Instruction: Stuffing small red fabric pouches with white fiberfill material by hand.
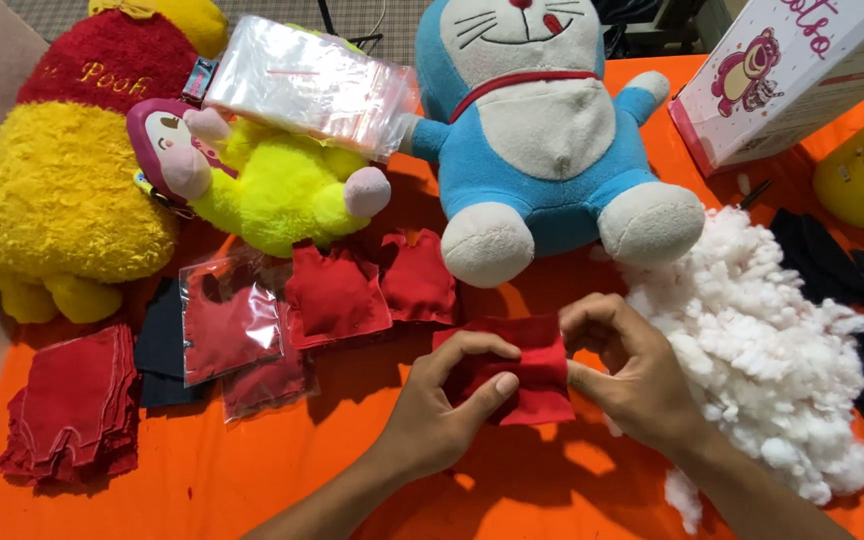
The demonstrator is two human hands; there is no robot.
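you have the small red cloth pouch (522, 375) at lower centre of the frame, left hand (442, 410) pinching its near side between thumb and fingers, right hand (622, 370) curled closed at its right end. this looks like the stuffing step; the next move likely calls for keeping the opening spread. the white stuffing pile (762, 350) lies just right of your right hand. the orange cloth (202, 480) below your wrists gives room; the blue plush cat (542, 130) crowds above.
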